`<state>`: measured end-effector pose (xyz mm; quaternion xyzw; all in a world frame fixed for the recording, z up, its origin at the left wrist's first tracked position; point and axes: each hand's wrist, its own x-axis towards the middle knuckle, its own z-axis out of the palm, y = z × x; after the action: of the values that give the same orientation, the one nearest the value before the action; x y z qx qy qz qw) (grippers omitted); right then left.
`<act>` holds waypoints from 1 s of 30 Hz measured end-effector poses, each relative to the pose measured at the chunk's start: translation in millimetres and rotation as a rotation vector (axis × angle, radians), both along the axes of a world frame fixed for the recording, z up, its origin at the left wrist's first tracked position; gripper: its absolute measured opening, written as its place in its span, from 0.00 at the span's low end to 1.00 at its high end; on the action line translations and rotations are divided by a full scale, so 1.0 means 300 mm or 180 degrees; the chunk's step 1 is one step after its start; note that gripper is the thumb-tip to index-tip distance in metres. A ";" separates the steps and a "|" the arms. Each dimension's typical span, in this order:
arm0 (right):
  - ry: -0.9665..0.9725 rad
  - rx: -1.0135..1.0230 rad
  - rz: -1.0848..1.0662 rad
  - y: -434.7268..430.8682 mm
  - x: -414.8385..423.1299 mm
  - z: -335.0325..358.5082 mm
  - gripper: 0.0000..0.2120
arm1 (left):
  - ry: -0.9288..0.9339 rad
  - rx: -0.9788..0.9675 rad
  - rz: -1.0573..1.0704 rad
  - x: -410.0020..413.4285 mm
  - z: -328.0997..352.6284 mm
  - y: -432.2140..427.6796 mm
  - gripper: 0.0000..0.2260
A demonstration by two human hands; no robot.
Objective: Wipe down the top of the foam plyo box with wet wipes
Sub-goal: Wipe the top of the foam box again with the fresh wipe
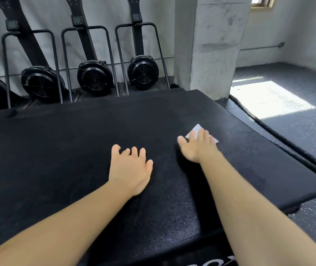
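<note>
Chunky concrete pillar point(209, 45) at the back. Left of it, black rowers point(94, 77) stand upright; right of it, sunlight point(268, 98) hits the speckled floor point(297, 135).

Unreadable cut-off lettering point(222, 263) on plyo box point(72, 150)

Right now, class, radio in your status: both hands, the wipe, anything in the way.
Left hand open, flat on plyo box top. Right hand pressing wet wipe, right side. Rowers beyond far edge, not blocking.
</note>
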<state>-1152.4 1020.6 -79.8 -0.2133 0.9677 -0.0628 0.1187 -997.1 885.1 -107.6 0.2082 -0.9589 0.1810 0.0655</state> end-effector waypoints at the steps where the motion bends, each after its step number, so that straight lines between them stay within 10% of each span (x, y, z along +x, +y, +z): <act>1: 0.0012 -0.0026 0.0091 -0.023 0.037 -0.008 0.36 | 0.0010 0.0001 -0.0006 0.000 0.003 0.001 0.26; 12: -0.0322 -0.0283 0.1280 -0.116 0.162 -0.010 0.27 | 0.0170 0.0061 0.0437 -0.070 0.092 -0.050 0.14; 30: -0.0031 -0.0144 0.0011 0.000 -0.205 0.029 0.31 | 0.0025 0.0452 0.0482 -0.183 0.029 -0.047 0.22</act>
<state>-1213.8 1020.6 -71.2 -0.2172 0.9651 -0.0854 0.1187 -1051.9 870.8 -98.9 0.2850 -0.9506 0.1162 0.0405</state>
